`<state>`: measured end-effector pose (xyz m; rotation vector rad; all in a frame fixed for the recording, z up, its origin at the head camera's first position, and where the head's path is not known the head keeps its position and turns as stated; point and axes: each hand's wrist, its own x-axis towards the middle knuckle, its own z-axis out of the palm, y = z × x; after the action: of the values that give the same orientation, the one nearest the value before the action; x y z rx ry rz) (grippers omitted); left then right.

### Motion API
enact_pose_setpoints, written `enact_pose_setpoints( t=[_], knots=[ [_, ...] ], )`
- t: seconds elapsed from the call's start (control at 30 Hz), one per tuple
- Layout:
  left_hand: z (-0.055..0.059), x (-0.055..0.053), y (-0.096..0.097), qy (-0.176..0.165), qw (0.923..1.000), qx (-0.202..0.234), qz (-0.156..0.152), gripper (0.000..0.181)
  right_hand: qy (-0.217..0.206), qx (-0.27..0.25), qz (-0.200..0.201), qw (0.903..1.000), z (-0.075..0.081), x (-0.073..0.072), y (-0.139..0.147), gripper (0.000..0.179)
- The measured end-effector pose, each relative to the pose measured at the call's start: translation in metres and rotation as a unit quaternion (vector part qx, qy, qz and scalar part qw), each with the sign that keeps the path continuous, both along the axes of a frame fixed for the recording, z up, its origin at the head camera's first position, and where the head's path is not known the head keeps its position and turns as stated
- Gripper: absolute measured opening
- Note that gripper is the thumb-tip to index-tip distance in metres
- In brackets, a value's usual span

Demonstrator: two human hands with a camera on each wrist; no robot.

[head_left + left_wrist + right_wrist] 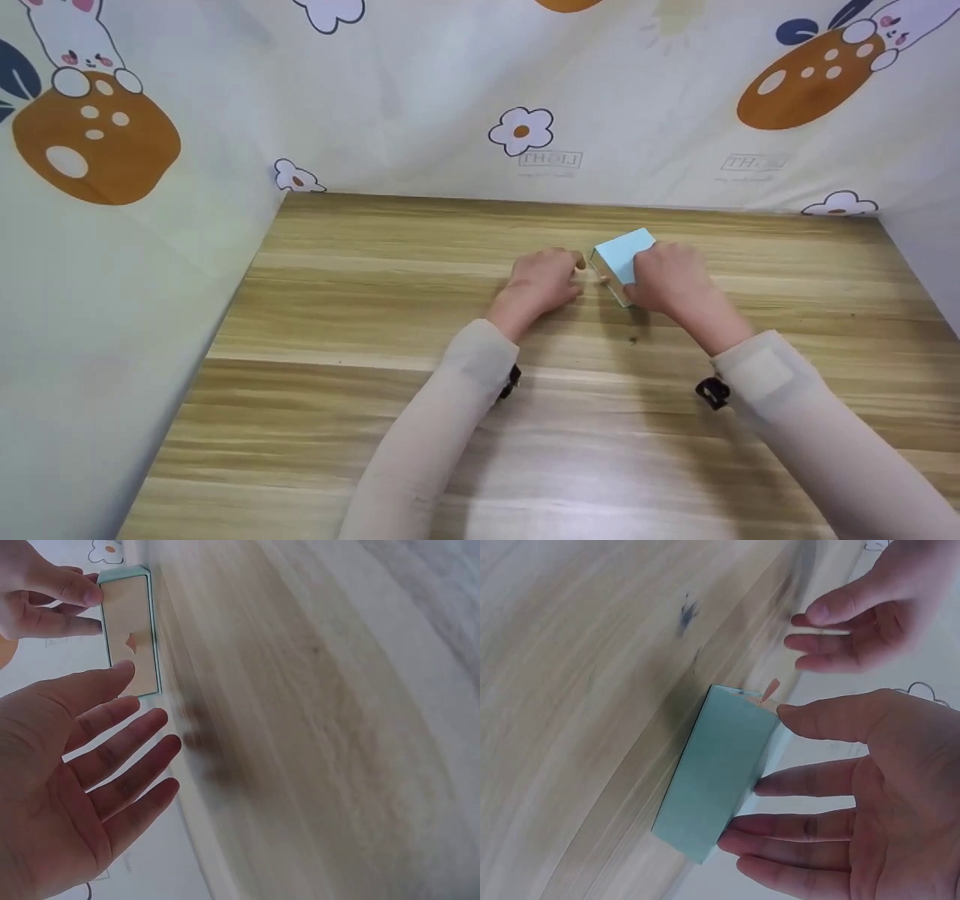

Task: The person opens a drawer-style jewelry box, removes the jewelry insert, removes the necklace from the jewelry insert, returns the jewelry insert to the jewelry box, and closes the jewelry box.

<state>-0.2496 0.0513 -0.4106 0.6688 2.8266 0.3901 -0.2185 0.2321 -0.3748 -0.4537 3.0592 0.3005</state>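
Observation:
A small light-blue box (621,249) sits on the table, tan on one side with a little tab (131,643) sticking out of that side. My right hand (673,279) grips the box from the right, thumb at the edge near the tab and fingers along the far side, as the right wrist view shows. Just left of the box is my left hand (546,279), its fingers spread and loosely bent, holding nothing. In the left wrist view its thumb overlaps the lower end of the tan face (124,611).
A wood-grain table (337,300) lies under both hands. Pale cloth (420,97) printed with flowers and rabbits on oranges hangs along the back and sides. Small dark devices (713,392) are strapped at both wrists. A dark mark (633,340) shows on the tabletop near the box.

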Motion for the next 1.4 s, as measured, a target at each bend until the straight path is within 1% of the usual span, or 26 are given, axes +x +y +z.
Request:
enact_pose_setpoints(
  t=[0.13,0.3,0.43,0.57,0.67,0.83,0.97,1.07,1.17,1.27,1.4],
  knots=[
    [-0.002,0.0,0.003,0.012,0.9999,0.0,-0.003,0.033,0.015,0.0,0.003,0.9999,-0.002,0.005,-0.008,0.042],
    [-0.004,0.001,0.006,0.021,0.9998,-0.004,-0.004,0.027,0.046,0.001,0.018,0.9988,-0.004,0.009,-0.015,0.043],
    [-0.005,0.001,0.007,0.022,0.9997,0.001,-0.004,0.022,0.053,0.009,0.027,0.9982,-0.004,0.011,-0.02,0.047],
    [-0.007,0.001,0.007,0.028,0.9996,-0.002,0.003,0.021,0.045,0.011,0.033,0.9984,-0.003,0.011,-0.022,0.051],
    [-0.008,0.0,0.007,0.027,0.9996,-0.004,0.011,0.021,0.022,-0.001,0.036,0.9991,0.0,0.009,-0.019,0.051],
    [-0.009,0.0,0.007,0.02,0.9995,0.003,0.022,0.022,-0.023,-0.065,0.037,0.997,0.006,0.002,-0.007,0.049],
    [-0.008,0.0,0.008,0.017,0.9994,0.01,0.029,0.022,-0.067,-0.11,0.039,0.991,0.006,-0.009,0.006,0.061],
    [-0.007,0.001,0.009,0.016,0.9993,0.01,0.034,0.021,-0.118,-0.13,0.039,0.9837,0.004,-0.015,0.014,0.074],
    [-0.007,0.001,0.01,0.012,0.9992,0.007,0.037,0.019,-0.15,-0.147,0.042,0.9767,0.0,-0.019,0.02,0.08],
    [-0.008,0.001,0.011,0.008,0.9991,0.003,0.041,0.017,-0.157,-0.158,0.053,0.9735,-0.002,-0.021,0.021,0.08],
    [-0.007,-0.001,0.011,0.018,0.9987,-0.001,0.047,0.015,-0.15,-0.158,0.054,0.9745,-0.002,-0.025,0.02,0.079]
  ],
)
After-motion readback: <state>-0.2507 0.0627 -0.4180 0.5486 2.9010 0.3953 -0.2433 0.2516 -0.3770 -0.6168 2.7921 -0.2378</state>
